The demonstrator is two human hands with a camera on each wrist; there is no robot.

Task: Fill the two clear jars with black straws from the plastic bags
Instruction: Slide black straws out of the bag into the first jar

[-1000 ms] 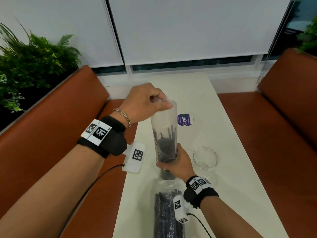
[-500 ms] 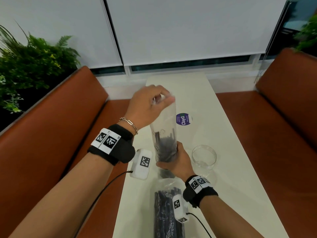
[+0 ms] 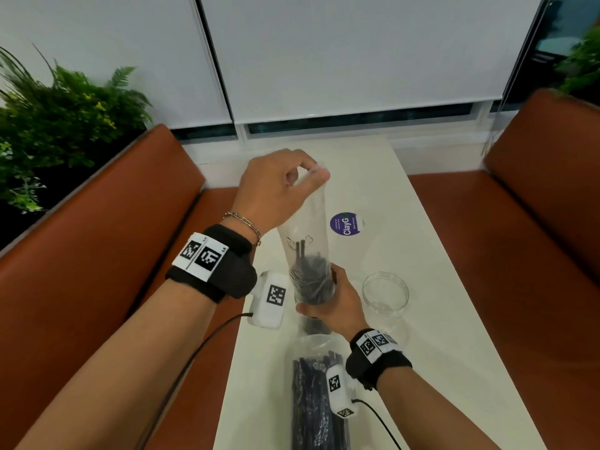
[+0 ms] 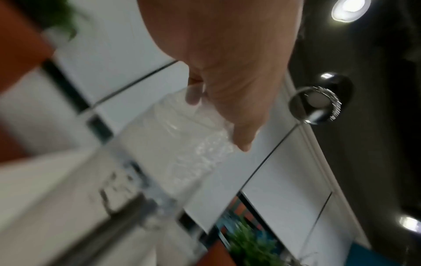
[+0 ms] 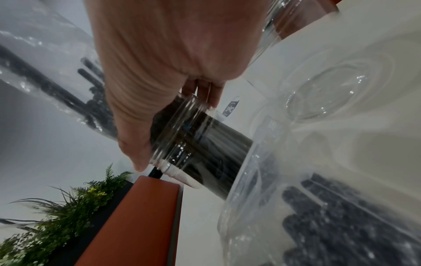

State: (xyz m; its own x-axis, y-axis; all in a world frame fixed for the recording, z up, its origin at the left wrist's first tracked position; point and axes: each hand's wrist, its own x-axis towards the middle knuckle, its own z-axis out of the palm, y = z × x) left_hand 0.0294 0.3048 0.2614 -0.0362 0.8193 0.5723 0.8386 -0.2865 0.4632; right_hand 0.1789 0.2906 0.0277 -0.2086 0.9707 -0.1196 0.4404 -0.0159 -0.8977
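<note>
Head view: the white table (image 3: 438, 287) carries everything, so it serves as landmark. At its near edge lies a full plastic bag (image 3: 319, 404) of black straws. Mid-table, the upended bag (image 3: 305, 241) feeds straws into the first jar (image 5: 200, 142); the left hand (image 3: 279, 190) pinches the bag's top, the right hand (image 3: 334, 303) grips its neck at the jar mouth. The empty jar (image 3: 385, 292) stands just right. A slack neck could spill straws; the jar may tip.

Two jars stood on the worktop (image 3: 431, 254): one (image 3: 313, 315) filled with straws, one (image 3: 385, 295) holding none. There were two bags: one (image 3: 305, 235) upended, one (image 3: 319, 394) lying flat. Two hands (image 3: 276, 190) (image 3: 336, 303), one sticker (image 3: 344, 224), two benches.
</note>
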